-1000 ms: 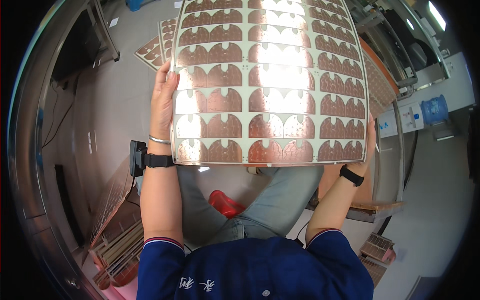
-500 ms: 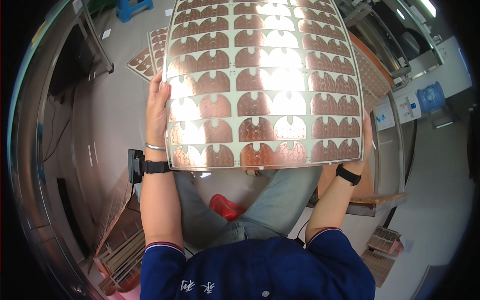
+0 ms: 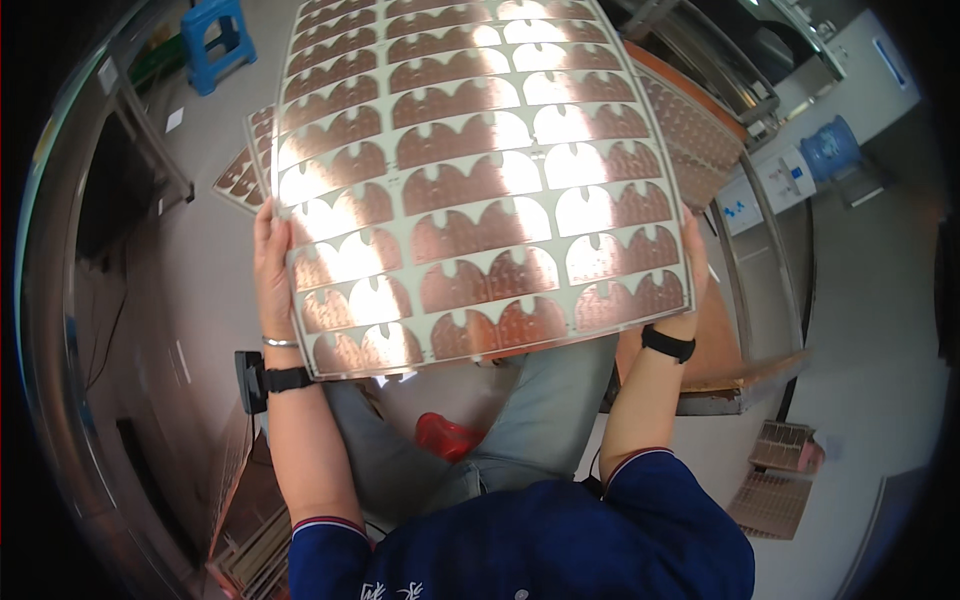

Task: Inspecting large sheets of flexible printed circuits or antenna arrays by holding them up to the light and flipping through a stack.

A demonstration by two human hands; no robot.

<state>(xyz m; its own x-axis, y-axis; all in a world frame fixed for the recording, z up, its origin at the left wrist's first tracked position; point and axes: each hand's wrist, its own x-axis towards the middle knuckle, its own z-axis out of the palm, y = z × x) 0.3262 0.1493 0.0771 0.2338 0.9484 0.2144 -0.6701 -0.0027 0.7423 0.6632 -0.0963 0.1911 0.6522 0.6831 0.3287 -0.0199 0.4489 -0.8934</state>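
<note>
A large circuit board panel (image 3: 475,210) hangs in front of me above my lap, tilted slightly. It is pale with rows of copper-coloured, rounded shapes, and bright glare washes out part of its face. My left hand (image 3: 271,268) grips the left edge near the lower corner, its thumb by the rim. On the opposite edge my right hand (image 3: 695,258) is closed around the side, mostly hidden behind the panel. The panel's far edge runs out of the picture at the top.
More copper panels (image 3: 242,182) lie beyond the left edge; others (image 3: 695,125) rest on a rack at right. A blue stool (image 3: 218,48) stands far left, a water bottle (image 3: 830,148) far right. Stacked panels (image 3: 255,560) sit lower left. A red object (image 3: 447,437) is between my legs.
The panel and both hands have shifted left and slightly down in the picture. The panel is now turned a little, its near left corner lower. Both hands keep their hold.
</note>
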